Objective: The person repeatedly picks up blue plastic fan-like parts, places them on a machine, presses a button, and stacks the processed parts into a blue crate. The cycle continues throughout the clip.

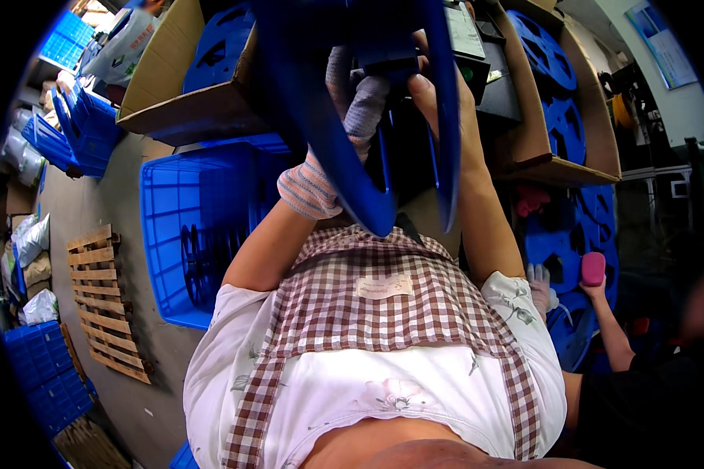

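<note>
Close in front of me, a blue plastic reel (344,184) with two round flanges stands on edge, its upper part cut off by the top of the picture. My left hand (365,109), in a striped knit glove, has its fingers curled around the hub between the flanges. My right hand (425,94) is bare and grips the hub from the other side, thumb pressed on it. Parts of both hands are hidden behind the flanges. Behind the reel, a dark machine (497,102) with a light metal top shows partly.
Cardboard boxes of blue flanges stand at left (152,98) and right (602,152). A blue crate (160,234) with black reels sits below left, near a wooden pallet (102,297). At right, a co-worker's hand holds a pink object (593,268) beside blue flanges (575,336).
</note>
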### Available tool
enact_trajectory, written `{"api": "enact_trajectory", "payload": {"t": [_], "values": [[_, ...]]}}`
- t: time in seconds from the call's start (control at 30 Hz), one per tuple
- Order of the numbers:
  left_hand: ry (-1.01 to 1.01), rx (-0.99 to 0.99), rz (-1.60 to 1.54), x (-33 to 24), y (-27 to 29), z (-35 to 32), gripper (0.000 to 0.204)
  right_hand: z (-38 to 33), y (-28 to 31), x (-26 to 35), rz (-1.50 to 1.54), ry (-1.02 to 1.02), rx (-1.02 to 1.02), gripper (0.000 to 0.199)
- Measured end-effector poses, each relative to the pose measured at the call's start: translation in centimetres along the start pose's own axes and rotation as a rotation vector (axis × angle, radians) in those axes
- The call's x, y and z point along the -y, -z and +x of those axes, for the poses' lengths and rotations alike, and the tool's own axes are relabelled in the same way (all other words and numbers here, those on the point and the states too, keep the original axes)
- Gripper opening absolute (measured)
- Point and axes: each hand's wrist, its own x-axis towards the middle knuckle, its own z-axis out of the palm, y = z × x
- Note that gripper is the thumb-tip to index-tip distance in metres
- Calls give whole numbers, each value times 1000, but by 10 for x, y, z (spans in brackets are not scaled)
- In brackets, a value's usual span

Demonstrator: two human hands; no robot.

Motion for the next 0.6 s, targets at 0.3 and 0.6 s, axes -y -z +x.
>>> {"api": "enact_trajectory", "payload": {"t": [0.3,0.6], "values": [[2,10,11,6,7,3,45,6,-3,-5,-31,1,31,62],[10,21,27,16,12,5,41,7,-6,-7,23,7,26,60]]}}
